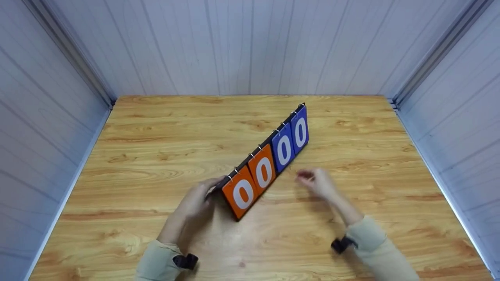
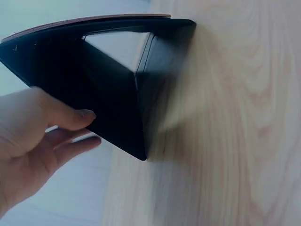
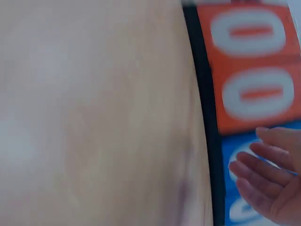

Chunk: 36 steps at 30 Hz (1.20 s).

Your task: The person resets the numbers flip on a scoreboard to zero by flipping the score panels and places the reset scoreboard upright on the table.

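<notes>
A flip scoreboard [image 1: 269, 156] stands slantwise on the wooden table like a tent, its black panels folded apart. Two orange cards [image 3: 256, 63] and two blue cards [image 1: 282, 144] hang from metal rings on its front, each with a white 0. At the near end my left hand [image 1: 195, 201] grips the black back panel [image 2: 113, 106], thumb on the inner face and fingers on the outer side. My right hand [image 1: 319, 184] hovers in front of the blue cards, apart from the board, fingers loosely bent and holding nothing.
The wooden tabletop [image 1: 156, 152] spreads around the board. White panelled walls [image 1: 250, 47] enclose it at the back and both sides. A small black device sits at each wrist, over the beige sleeves [image 1: 384, 249].
</notes>
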Available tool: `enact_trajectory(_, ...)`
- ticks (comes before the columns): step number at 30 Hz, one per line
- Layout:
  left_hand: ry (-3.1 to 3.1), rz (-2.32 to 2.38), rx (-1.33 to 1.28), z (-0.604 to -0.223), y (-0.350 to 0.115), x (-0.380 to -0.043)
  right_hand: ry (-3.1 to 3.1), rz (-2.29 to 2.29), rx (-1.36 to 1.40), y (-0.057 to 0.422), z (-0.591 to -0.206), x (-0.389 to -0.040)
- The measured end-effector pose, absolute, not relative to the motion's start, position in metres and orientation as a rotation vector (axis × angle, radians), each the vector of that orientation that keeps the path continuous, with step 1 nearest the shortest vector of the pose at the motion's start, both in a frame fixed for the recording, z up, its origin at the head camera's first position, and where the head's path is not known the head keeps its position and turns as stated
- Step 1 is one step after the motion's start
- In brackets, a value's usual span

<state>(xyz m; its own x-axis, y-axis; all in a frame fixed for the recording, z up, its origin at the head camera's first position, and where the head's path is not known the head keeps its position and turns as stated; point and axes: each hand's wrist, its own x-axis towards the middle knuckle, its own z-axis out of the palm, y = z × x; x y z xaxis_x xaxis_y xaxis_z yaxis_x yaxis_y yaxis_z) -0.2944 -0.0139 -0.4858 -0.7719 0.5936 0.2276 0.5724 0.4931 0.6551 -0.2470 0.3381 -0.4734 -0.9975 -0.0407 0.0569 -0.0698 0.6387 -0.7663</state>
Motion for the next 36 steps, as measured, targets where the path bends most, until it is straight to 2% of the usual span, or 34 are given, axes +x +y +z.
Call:
enact_trajectory(4, 2.925, 1.241, 0.735, -0.486, -0.017, -0.279, -2.656, 1.460, -0.136, 0.380, -0.464, -0.290)
enact_trajectory(7, 2.973, 1.337, 0.467, -0.484, -0.017, -0.255, -2.526, 1.606, -0.278, 0.401, -0.455, -0.314)
enact_trajectory(10, 2.898, 1.422, 0.330, -0.480, -0.013, -0.229, -2.404, 1.768, -0.342, 0.410, -0.442, -0.332)
enact_trajectory(14, 2.776, 1.501, 0.345, -0.475, -0.001, -0.208, -2.327, 1.922, -0.336, 0.404, -0.430, -0.351)
enact_trajectory(19, 2.750, 1.535, 0.466, -0.482, 0.020, -0.209, -2.371, 2.051, -0.272, 0.386, -0.427, -0.360)
enact_trajectory(25, 2.918, 1.500, 0.506, -0.491, 0.030, -0.219, -2.309, 2.076, -0.183, 0.398, -0.465, -0.379)
enact_trajectory(31, 2.922, 1.545, 0.454, -0.494, 0.019, -0.234, -2.219, 1.899, -0.088, 0.410, -0.475, -0.362)
enact_trajectory(36, 2.893, 1.540, 0.319, -0.490, 0.003, -0.258, -2.265, 1.712, -0.231, 0.402, -0.458, -0.325)
